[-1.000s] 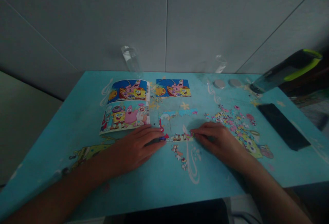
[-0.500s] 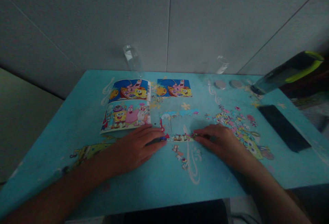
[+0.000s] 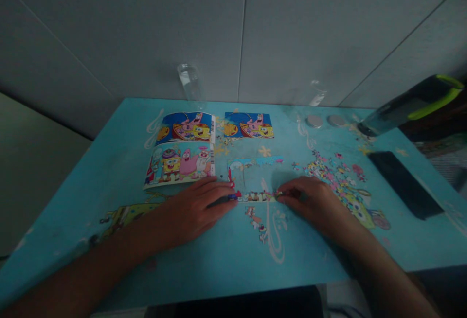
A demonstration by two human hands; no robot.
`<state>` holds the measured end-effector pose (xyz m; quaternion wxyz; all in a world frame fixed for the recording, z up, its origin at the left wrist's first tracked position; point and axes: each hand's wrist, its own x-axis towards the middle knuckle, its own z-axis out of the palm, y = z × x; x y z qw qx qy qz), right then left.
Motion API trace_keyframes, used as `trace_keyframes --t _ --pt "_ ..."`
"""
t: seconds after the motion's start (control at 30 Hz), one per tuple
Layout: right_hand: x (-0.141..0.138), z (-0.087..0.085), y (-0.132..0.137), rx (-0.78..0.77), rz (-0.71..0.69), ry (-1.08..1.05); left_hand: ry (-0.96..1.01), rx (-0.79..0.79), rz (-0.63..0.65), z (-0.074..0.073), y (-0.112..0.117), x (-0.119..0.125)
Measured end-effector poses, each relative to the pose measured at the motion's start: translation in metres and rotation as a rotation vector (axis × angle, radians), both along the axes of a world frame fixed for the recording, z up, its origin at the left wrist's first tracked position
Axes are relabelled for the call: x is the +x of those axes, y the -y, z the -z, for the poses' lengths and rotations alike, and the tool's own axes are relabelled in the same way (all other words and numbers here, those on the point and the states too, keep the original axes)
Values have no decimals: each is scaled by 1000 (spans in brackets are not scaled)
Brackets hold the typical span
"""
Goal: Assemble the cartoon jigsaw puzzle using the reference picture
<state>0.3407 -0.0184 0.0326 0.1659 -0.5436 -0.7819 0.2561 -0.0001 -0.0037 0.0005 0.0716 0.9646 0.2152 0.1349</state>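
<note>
Along the near side of a partly joined jigsaw border runs a bottom row of small pieces point(image 3: 255, 196). At the left end of that row rests my left hand point(image 3: 204, 206), its fingers stretched out over the corner pieces. My right hand point(image 3: 310, 194) is at the right end, thumb and forefinger pinched on a small jigsaw piece point(image 3: 279, 194) that they mostly hide. The border's upper row point(image 3: 255, 161) lies beyond both hands. Nearer to me sits a short cluster of loose pieces point(image 3: 256, 220).
Reference pictures point(image 3: 178, 162) and a smaller picture card point(image 3: 248, 125) lie at the back. Loose pieces point(image 3: 333, 174) are heaped at right, near a dark phone-like slab point(image 3: 404, 184). Clear jars point(image 3: 191, 84), silver lids point(image 3: 314, 121) and a bottle point(image 3: 404, 104) stand along the back.
The view has shifted very slightly. Both hands stay at the two ends of the bottom row, the right fingers moving only a little at the piece.
</note>
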Motion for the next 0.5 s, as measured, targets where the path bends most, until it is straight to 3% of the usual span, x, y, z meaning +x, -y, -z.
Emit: trace_keyframes --t 0.5 --pt "-6 -2 1 19 21 47 9 -26 -8 1 -1 1"
